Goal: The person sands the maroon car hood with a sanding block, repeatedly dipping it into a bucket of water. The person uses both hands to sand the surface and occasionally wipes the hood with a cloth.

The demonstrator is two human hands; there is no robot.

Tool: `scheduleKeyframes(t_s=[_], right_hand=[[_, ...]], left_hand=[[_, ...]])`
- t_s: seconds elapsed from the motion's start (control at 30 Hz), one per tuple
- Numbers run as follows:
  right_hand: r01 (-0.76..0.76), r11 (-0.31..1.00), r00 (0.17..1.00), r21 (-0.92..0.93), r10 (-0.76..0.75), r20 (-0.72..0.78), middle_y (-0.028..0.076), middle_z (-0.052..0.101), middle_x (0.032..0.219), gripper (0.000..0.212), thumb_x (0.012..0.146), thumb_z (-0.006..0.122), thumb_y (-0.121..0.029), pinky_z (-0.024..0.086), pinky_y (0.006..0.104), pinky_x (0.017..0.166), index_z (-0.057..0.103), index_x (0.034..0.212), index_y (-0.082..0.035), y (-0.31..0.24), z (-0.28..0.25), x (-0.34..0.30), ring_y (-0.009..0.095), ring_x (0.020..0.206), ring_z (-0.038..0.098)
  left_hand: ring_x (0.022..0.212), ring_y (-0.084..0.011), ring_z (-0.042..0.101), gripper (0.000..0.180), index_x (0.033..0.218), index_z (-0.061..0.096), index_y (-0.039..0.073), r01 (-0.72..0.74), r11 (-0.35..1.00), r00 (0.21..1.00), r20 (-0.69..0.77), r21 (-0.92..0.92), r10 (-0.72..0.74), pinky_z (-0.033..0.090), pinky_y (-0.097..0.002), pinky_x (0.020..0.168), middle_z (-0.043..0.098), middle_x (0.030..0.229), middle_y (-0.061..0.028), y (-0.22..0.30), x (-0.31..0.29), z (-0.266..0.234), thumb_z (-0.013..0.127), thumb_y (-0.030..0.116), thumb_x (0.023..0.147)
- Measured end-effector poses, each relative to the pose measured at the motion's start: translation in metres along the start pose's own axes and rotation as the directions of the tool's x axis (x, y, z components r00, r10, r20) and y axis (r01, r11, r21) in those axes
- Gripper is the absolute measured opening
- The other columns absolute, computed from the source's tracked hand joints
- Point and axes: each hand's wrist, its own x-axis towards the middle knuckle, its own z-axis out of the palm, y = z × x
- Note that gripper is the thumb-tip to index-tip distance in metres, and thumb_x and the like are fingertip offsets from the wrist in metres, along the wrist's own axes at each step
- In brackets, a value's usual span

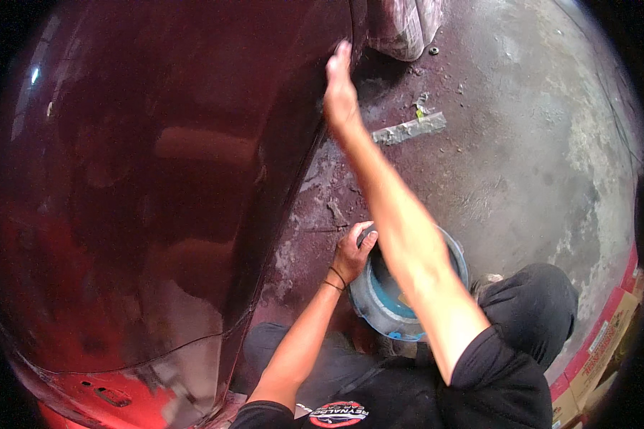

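My right arm stretches forward over the bucket, and my right hand (341, 89) lies edge-on along the lower edge of the dark maroon car panel (193, 143). Its fingers point away from me and are blurred; the palm side, turned to the panel, is hidden. My left hand (352, 252), with dark bands at the wrist, is curled at the left rim of a grey-blue bucket (372, 307). Something dark shows between its thumb and fingers, and I cannot make out what it is. Bluish liquid (391, 292) shows inside the bucket, partly covered by my right forearm.
A grey strip (411, 129) lies on the stained concrete floor (522, 157) right of my right hand. Beyond it hangs a plastic-wrapped shape (404, 28), with a small dark ring (434, 51) nearby. My bent knee (537, 307) flanks the bucket. Cardboard boxes (597, 357) stand at the lower right.
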Motion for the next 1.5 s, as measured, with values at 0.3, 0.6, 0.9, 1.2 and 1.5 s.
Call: scheduleKeyframes(t_s=[0.3,0.6,0.9,1.2,1.5], right_hand=[[-0.057,0.997,0.993,0.051,0.051,0.104,0.016,-0.001,0.181,0.073,0.115,0.034,-0.042,0.007,0.0735,0.125,0.002,0.174,-0.012,-0.037,0.033,-0.110,0.042,0.166,0.000],[-0.108,0.993,0.992,0.038,0.105,0.070,0.009,0.003,0.182,0.071,0.115,0.032,-0.045,0.008,0.0688,0.127,0.006,0.174,-0.016,-0.003,0.026,-0.061,0.032,0.167,0.003],[0.302,0.931,0.945,-0.204,-0.321,-0.064,0.017,0.022,0.177,0.063,0.112,0.037,-0.031,0.032,0.0665,0.121,0.025,0.169,-0.008,-0.041,-0.025,0.074,0.037,0.163,0.021],[0.144,0.989,0.988,-0.018,-0.145,-0.060,0.023,0.023,0.176,0.065,0.113,0.036,-0.031,0.017,0.0450,0.133,0.024,0.168,0.001,-0.062,-0.008,0.064,0.038,0.165,0.016],[0.029,0.994,0.999,-0.109,-0.032,-0.027,0.023,0.011,0.178,0.068,0.113,0.036,-0.026,0.012,0.0379,0.135,0.013,0.169,0.006,0.028,-0.003,0.021,0.035,0.166,0.008]], left_hand=[[0.119,-0.0330,0.071,0.054,0.136,0.065,0.003,0.134,0.990,0.989,-0.051,-0.038,-0.135,0.053,-0.0436,0.102,0.075,0.125,-0.0192,0.007,-0.012,-0.006,0.064,0.048,0.106],[0.118,-0.0453,0.069,0.055,0.134,0.062,-0.001,0.013,0.997,1.000,-0.014,0.071,-0.012,0.054,-0.0477,0.099,0.071,0.122,-0.0287,-0.045,-0.009,-0.011,0.061,0.046,0.107],[0.120,-0.0375,0.071,0.052,0.133,0.065,0.000,0.090,0.993,0.996,-0.013,0.083,-0.089,0.054,-0.0434,0.102,0.073,0.126,-0.0218,0.026,-0.002,-0.003,0.058,0.047,0.110],[0.118,-0.0383,0.071,0.054,0.134,0.064,0.001,0.098,0.991,0.995,-0.042,0.088,-0.094,0.055,-0.0440,0.100,0.073,0.124,-0.0222,0.023,-0.002,-0.018,0.057,0.048,0.109],[0.117,-0.0389,0.071,0.051,0.133,0.065,0.001,0.084,0.988,0.996,-0.018,0.127,-0.082,0.055,-0.0449,0.100,0.074,0.123,-0.0222,0.018,-0.003,-0.007,0.059,0.046,0.109]])
